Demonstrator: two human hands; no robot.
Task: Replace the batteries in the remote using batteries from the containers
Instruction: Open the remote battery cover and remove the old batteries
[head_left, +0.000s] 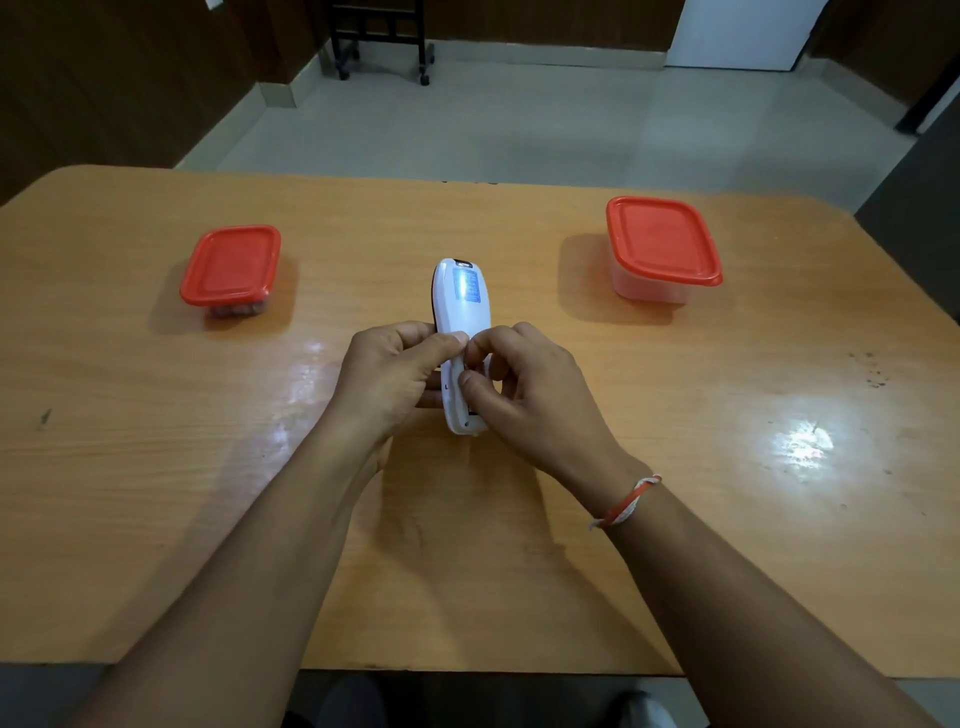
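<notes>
White remote back-up, both hands gripping, lidded containers apparently shut either side

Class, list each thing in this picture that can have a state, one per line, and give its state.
Remote: back side up, gripped in both hands.
Left container: red lid on.
Right container: red lid on.
Left hand: grips the remote.
Right hand: fingers pinch the remote's lower back.

Pale tiled floor, dark wood-panelled walls.
</notes>
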